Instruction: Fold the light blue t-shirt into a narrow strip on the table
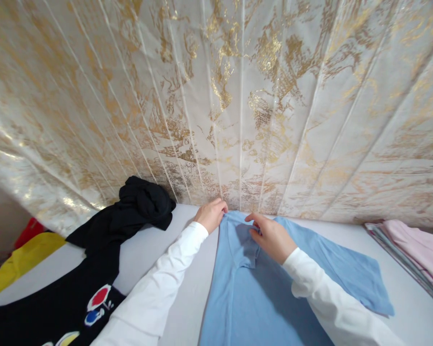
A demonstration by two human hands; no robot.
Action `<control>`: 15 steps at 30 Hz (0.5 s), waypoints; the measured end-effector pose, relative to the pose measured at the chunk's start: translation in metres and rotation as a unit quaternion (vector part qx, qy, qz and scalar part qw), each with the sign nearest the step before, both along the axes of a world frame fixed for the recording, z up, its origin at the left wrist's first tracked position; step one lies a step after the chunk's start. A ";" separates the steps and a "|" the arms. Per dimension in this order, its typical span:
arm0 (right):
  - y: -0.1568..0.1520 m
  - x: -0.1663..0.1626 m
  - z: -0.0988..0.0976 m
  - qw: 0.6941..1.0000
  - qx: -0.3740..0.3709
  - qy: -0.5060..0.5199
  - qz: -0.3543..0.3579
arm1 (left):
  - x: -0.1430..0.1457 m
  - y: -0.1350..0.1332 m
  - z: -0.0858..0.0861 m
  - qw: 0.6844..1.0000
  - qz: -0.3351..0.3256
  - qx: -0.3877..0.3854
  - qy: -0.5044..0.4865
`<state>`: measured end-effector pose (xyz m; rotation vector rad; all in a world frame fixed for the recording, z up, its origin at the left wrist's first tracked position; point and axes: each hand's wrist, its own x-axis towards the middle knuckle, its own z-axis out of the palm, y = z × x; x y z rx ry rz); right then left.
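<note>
A light blue shirt (pixel 260 293) lies flat on the white surface (pixel 155 250) in front of me. My left hand (pixel 211 215) is closed, gripping the shirt's far left corner close to the wall. My right hand (pixel 270 235) rests on the shirt's upper part, its fingers curled and pinching the fabric beside a folded-in flap. Both arms wear white sleeves.
A black garment (pixel 130 214) with red, blue and yellow prints lies to the left, a yellow and red cloth (pixel 21 254) beyond it. Folded pink and grey clothes (pixel 414 254) sit stacked at the right. A white and gold patterned wall (pixel 238 105) rises right behind.
</note>
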<state>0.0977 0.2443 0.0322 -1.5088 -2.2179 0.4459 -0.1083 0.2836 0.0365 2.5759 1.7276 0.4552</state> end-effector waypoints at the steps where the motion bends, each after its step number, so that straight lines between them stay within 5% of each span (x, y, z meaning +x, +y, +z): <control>1: 0.000 -0.001 0.001 0.999 -0.013 0.031 0.004 | 0.003 -0.005 0.000 1.000 0.007 -0.002 0.003; 8: 0.003 -0.005 0.005 0.971 -0.132 0.199 -0.014 | 0.022 -0.040 -0.017 0.998 0.048 0.004 0.037; 15: 0.004 0.018 -0.001 0.983 -0.134 0.112 -0.054 | 0.020 -0.043 -0.025 0.999 0.030 0.018 0.038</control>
